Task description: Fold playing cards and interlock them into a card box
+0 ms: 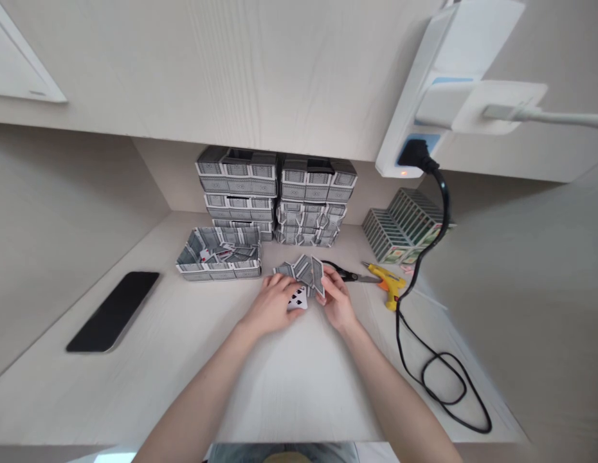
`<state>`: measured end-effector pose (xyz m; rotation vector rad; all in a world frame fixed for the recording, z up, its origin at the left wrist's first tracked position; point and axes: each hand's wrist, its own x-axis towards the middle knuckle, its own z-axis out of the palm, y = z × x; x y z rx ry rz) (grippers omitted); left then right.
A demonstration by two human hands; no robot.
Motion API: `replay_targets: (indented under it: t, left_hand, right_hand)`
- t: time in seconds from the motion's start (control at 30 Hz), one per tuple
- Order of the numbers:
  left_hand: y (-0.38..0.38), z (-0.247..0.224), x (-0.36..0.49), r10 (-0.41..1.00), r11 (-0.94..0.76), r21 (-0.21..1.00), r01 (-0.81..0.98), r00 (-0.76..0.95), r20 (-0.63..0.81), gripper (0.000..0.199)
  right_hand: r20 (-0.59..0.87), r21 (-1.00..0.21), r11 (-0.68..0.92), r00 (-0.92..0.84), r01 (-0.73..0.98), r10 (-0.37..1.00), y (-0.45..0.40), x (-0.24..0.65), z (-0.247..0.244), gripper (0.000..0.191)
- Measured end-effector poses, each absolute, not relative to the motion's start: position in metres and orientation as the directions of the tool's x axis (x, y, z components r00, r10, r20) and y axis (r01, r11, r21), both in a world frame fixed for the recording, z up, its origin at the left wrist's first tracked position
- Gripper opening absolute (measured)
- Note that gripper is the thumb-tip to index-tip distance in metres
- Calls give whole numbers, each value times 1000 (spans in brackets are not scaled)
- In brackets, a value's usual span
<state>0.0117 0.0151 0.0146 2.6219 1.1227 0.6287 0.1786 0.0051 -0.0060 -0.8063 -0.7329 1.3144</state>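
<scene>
My left hand [272,303] is closed over folded playing cards, its fingers curled across them. A white spade card face [298,299] shows between its thumb and fingers. My right hand [337,299] grips a grey-backed playing card [317,273] at its right side, tilted upright. Between the hands, several folded cards [303,265] with grey patterned backs meet at angles. How they join is partly hidden by my fingers. Left of my hands stands an open box made of cards [222,275], with loose card pieces inside.
Card boxes [238,186] are stacked in two columns at the back. Right of my hands lie black-handled scissors [347,274] and a yellow glue gun [388,283]. Its black cord [443,225] runs up to a power strip [415,116]. A phone [113,312] lies left; a stepped card structure [400,225] stands back right.
</scene>
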Motion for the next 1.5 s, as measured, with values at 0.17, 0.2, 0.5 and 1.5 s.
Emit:
replay_targets:
  t: [0.17, 0.2, 0.5, 1.5]
  left_hand:
    - [17, 14, 12, 725, -687, 382, 618, 617, 306, 48]
    - [17, 14, 13, 723, -690, 384, 614, 616, 313, 50]
    - [18, 16, 11, 708, -706, 428, 564, 536, 461, 55]
    - [13, 16, 18, 630, -773, 372, 514, 553, 545, 53]
  right_hand:
    - [17, -849, 76, 117, -522, 993, 5, 178, -6, 30]
    - [17, -850, 76, 117, -522, 993, 5, 178, -7, 30]
    - [-5, -882, 78, 174, -464, 985, 5, 183, -6, 36]
    - [-31, -964, -31, -4, -265, 1000, 6, 171, -19, 32]
